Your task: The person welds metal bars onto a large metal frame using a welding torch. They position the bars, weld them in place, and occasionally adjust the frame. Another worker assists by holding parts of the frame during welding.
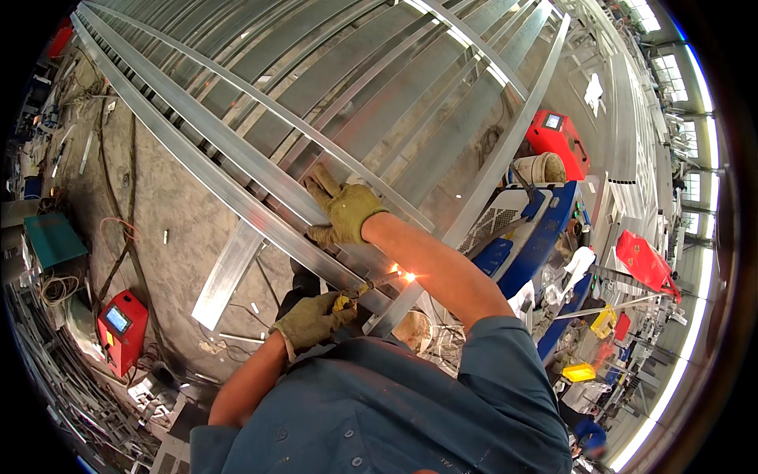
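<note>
My left hand (pixel 312 322), in a worn olive work glove, is closed around a welding torch (pixel 377 282). From the torch's tip a bright orange-white arc (pixel 405 276) glows at the end of a metal frame, just below my right forearm. My right hand (pixel 345 212), gloved alike, lies on the frame with fingers stretched out and spread across the bars. Beneath it run long silver metal profiles (pixel 213 178), joined or laid side by side. What exactly the torch tip touches is hidden by the glare.
A short flat metal bar (pixel 229 276) sticks out at the left. Red machines with small screens stand left (pixel 122 332) and right (pixel 557 142). Right of the frame are a blue-edged cart (pixel 537 245) and a bucket (pixel 541 168). Cables (pixel 130 261) cross the floor.
</note>
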A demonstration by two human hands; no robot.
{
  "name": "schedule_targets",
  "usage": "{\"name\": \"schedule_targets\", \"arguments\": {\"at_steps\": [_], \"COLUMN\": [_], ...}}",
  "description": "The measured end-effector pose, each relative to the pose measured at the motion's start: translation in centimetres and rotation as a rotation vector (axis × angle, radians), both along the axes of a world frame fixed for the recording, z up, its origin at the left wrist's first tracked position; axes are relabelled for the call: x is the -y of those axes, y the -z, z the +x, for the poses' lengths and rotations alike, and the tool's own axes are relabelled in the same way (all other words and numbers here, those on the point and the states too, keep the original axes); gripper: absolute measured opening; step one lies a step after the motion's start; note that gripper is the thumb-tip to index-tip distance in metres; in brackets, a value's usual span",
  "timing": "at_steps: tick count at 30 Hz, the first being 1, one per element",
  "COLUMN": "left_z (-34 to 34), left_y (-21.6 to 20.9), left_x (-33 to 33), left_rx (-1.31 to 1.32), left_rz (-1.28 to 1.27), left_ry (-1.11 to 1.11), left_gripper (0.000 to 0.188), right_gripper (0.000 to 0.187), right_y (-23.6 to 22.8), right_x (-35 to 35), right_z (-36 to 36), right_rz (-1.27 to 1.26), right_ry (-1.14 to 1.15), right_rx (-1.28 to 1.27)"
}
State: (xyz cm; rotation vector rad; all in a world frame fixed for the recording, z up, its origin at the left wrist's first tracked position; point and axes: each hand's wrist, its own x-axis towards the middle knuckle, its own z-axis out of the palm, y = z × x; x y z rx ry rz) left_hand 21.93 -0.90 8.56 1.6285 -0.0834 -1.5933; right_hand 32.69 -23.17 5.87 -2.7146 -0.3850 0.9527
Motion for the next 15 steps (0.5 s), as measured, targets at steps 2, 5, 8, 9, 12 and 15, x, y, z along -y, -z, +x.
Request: {"name": "schedule_targets", "arguments": {"at_steps": [2, 5, 8, 9, 12, 15], "left_z": [-0.4, 0.0, 0.2, 0.1, 0.1, -0.3], "left_y": [0.4, -0.4, -0.8, -0.6, -0.6, 0.0], "left_x": [-0.1, 0.5, 1.3, 1.4, 2.0, 2.4], "left_rx": [-0.012, 0.003, 0.007, 0.010, -0.013, -0.052], "left_rz": [-0.035, -0.008, 0.025, 0.024, -0.002, 0.003], "left_ry": [-0.025, 0.010, 0.041, 0.046, 0.042, 0.027], "left_gripper": [0.062, 0.059, 0.053, 0.054, 0.055, 0.055], "right_gripper": [0.111, 0.112, 0.112, 0.112, 0.112, 0.112], "right_y": [0.4, 1.2, 0.6, 0.4, 0.5, 0.6], "right_x": [0.0, 0.3, 0.1, 0.0, 0.2, 0.1], "right_z": [-0.1, -0.3, -0.1, 0.0, -0.1, 0.0], "right_rz": [-0.002, 0.040, 0.033, 0.020, 0.016, -0.013], "right_ry": [0.001, 0.018, 0.016, 0.011, -0.001, -0.024], "right_rx": [0.007, 0.016, -0.003, -0.014, -0.005, 0.007]}}
